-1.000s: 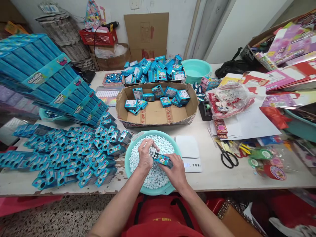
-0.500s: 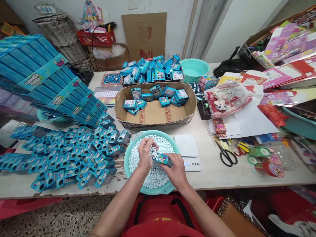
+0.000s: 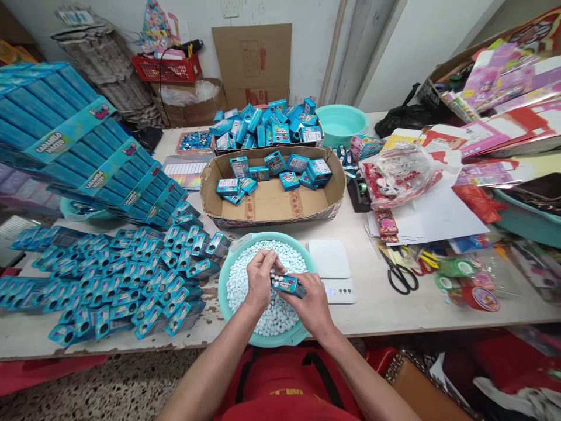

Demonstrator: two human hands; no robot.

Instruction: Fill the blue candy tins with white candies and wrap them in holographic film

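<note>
My right hand [image 3: 309, 304] grips a small blue candy box [image 3: 288, 285] over a teal bowl [image 3: 228, 271] full of small white candies [image 3: 274, 316]. My left hand [image 3: 259, 276] is cupped and closed on a clutch of white candies at the open end of the box. Both hands hover just above the heap in the bowl, at the table's near edge.
Several empty blue boxes [image 3: 123, 280] lie spread to the left, with stacked blue flat packs [image 3: 79, 146] behind. A cardboard tray [image 3: 272, 202] with filled boxes sits beyond the bowl. A white scale [image 3: 333, 269], scissors [image 3: 397, 275], tape rolls [image 3: 464, 280] and toy packs lie right.
My left hand has closed tighter against the box's open end, and both hands have sunk slightly toward the candies. The view shifted a little.
</note>
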